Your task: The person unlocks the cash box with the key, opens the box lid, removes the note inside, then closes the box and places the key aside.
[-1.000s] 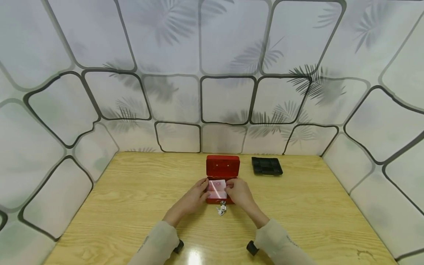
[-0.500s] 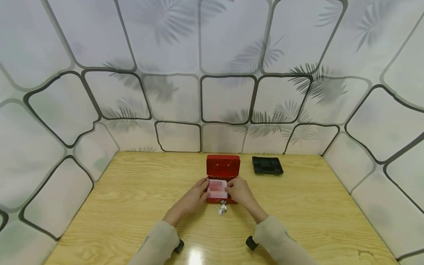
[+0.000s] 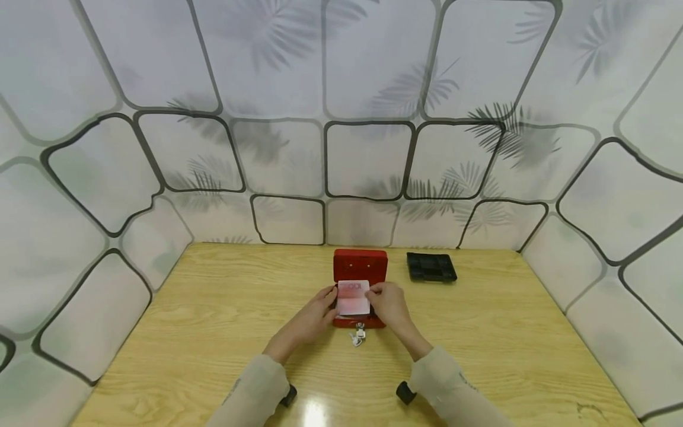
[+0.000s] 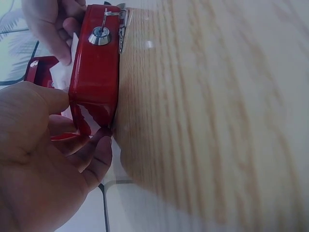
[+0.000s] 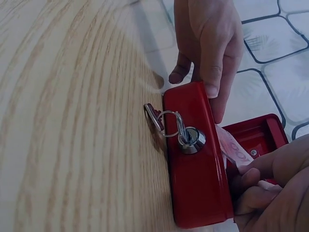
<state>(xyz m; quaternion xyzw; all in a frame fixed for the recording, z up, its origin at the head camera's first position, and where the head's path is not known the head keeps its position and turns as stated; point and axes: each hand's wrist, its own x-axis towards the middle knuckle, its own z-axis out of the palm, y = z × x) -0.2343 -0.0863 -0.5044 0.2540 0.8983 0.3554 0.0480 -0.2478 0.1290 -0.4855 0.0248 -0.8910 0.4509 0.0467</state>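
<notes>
A small red metal cash box (image 3: 347, 324) stands on the table with its lid (image 3: 376, 271) raised. My left hand (image 3: 313, 317) grips the box's left side, thumb at the rim and fingers against the outer wall, as the left wrist view shows. My right hand (image 3: 392, 307) pinches the right edge of pink 100 banknotes (image 3: 353, 298), which tilt up out of the box in front of the lid. How many notes there are I cannot tell. A key ring (image 5: 169, 124) with keys hangs from the lock (image 5: 192, 140) on the box's front.
A black compartment tray (image 3: 431, 268) lies on the wooden table (image 3: 240, 296) at the back, right of the box. Patterned fabric walls (image 3: 363, 160) rise behind the table and at both sides.
The banknotes have risen from lying inside the box to standing higher, over the lower part of the lid. My right hand has risen slightly with them; my left hand has stayed put.
</notes>
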